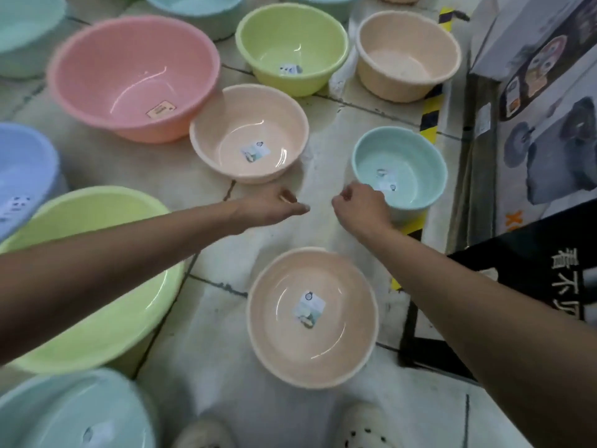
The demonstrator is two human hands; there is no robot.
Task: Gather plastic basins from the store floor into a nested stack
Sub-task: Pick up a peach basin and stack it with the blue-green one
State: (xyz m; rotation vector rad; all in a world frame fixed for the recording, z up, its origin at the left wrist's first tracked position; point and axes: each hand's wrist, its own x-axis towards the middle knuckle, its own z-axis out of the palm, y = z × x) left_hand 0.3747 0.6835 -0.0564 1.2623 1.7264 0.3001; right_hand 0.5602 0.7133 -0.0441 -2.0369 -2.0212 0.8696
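Observation:
Several pastel plastic basins stand apart on the tiled floor. A peach basin (pixel 311 318) sits nearest my feet. Beyond it are another peach basin (pixel 248 132) and a small teal basin (pixel 400 169). My left hand (pixel 271 208) reaches over bare floor between them, fingers loosely curled, holding nothing. My right hand (pixel 360 208) hovers at the near rim of the teal basin, fingers curled and empty; I cannot tell if it touches the rim. A large pink basin (pixel 132 76), a green basin (pixel 292 46) and a beige basin (pixel 408 54) lie farther back.
A large green basin (pixel 97 279), a blue basin (pixel 22 176) and a teal basin (pixel 74 412) crowd the left side. Boxed goods (pixel 542 92) on a low shelf line the right, behind yellow-black floor tape (pixel 431 114). My shoes (pixel 365 426) show at the bottom edge.

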